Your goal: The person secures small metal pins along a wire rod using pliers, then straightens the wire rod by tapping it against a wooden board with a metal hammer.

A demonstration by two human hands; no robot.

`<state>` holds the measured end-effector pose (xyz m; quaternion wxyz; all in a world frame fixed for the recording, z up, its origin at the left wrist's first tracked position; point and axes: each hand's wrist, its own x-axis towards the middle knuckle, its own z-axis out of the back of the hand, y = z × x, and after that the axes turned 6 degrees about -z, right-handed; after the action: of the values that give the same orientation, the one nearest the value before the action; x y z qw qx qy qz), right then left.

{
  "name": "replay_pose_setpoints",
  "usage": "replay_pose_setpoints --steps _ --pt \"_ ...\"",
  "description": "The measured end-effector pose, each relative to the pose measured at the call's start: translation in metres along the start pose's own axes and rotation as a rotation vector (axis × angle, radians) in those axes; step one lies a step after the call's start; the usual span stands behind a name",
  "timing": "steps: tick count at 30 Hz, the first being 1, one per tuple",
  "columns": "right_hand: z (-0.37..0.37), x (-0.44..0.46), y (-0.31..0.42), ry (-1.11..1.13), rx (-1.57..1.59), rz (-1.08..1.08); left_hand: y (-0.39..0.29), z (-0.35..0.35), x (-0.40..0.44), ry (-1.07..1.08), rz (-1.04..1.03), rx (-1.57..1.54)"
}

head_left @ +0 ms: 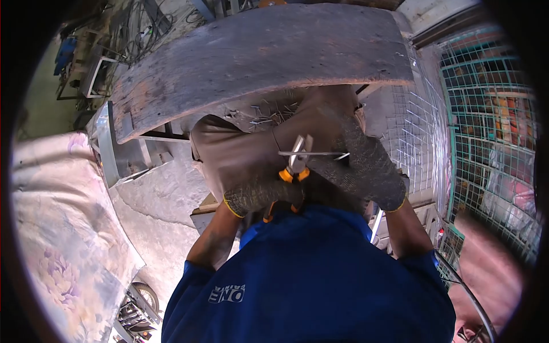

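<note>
My left hand point(263, 195), in a dark knitted glove with a yellow cuff edge, is closed around pliers point(297, 163) with orange and black handles. The jaws point up, away from my body. A thin metal rod point(321, 153) lies crosswise at the jaws; I cannot tell whether they bite on it. My right hand point(370, 170), gloved the same way, is curled at the rod's right end and seems to pinch it, though the fingertips are partly hidden. Both hands are above my lap, over brown trousers point(246, 154).
A worn wooden bench point(263, 48) spans the space ahead of my knees. Cut metal pieces point(263, 120) litter the floor beneath it. Green wire mesh point(452, 137) stands on the right. Flowered cloth point(63, 228) hangs at the left, with a wheel point(150, 297) below.
</note>
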<state>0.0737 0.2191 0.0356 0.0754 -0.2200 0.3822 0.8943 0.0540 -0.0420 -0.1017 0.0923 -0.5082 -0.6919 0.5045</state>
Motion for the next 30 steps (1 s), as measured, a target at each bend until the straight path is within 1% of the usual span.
replay_pose_setpoints --steps 1,2,3,4,6,7,9,10,12,15,16,17,18,19,22,24,26,28,29,30 --pt "-0.002 0.001 -0.002 0.014 0.018 0.005 -0.005 -0.004 0.001 0.002 0.000 -0.005" --pt "-0.004 0.001 -0.003 0.016 0.016 0.002 -0.015 -0.011 0.000 0.055 0.053 -0.019" --pt "-0.005 0.002 -0.003 -0.050 0.026 0.116 -0.020 -0.014 0.000 0.107 0.107 -0.032" --pt "-0.007 0.002 -0.004 -0.116 0.036 0.231 -0.018 -0.014 0.000 0.107 0.106 -0.033" --pt "-0.011 0.003 -0.008 -0.111 0.051 0.239 -0.008 -0.010 -0.002 0.123 0.195 -0.180" --pt "-0.013 0.003 -0.012 -0.107 0.065 0.246 0.001 -0.005 -0.001 0.123 0.196 -0.179" --pt "-0.018 0.003 -0.020 -0.104 0.094 0.258 0.017 0.007 0.000 0.180 0.120 -0.364" --pt "-0.020 0.003 -0.025 -0.102 0.108 0.264 0.006 0.000 0.001 0.182 0.121 -0.362" --pt "-0.025 0.003 -0.034 -0.095 0.137 0.276 -0.030 -0.021 0.003 0.173 0.096 0.011" --pt "-0.030 0.002 -0.042 -0.077 0.180 0.297 -0.039 -0.025 0.003 0.203 0.048 0.043" --pt "-0.031 0.002 -0.043 -0.072 0.194 0.304 -0.026 -0.015 0.005 0.203 0.048 0.043" --pt "-0.028 0.001 -0.037 -0.072 0.194 0.304 -0.002 0.002 0.008 0.291 0.147 -0.272" --pt "-0.023 0.000 -0.025 -0.060 0.182 0.253 0.012 0.011 0.009 0.376 0.244 -0.588" --pt "-0.019 -0.001 -0.016 -0.048 0.170 0.202 0.013 0.011 0.009 0.375 0.243 -0.588" --pt "-0.015 -0.002 -0.011 -0.038 0.104 0.212 0.010 0.008 0.007 0.342 0.226 -0.558" --pt "-0.016 -0.002 -0.010 -0.060 0.090 0.235 0.000 0.001 0.004 0.256 0.224 -0.050" --pt "-0.018 -0.003 -0.011 -0.082 0.076 0.257 -0.005 0.000 0.004 0.262 0.215 -0.047" --pt "-0.021 -0.006 -0.015 -0.132 0.059 0.325 -0.005 0.001 0.006 0.268 0.204 -0.045" --pt "-0.021 -0.006 -0.014 -0.133 0.057 0.325 -0.004 0.002 0.009 0.291 0.248 -0.175" --pt "-0.022 -0.005 -0.013 -0.092 0.075 0.272 -0.002 0.003 0.012 0.314 0.292 -0.306"
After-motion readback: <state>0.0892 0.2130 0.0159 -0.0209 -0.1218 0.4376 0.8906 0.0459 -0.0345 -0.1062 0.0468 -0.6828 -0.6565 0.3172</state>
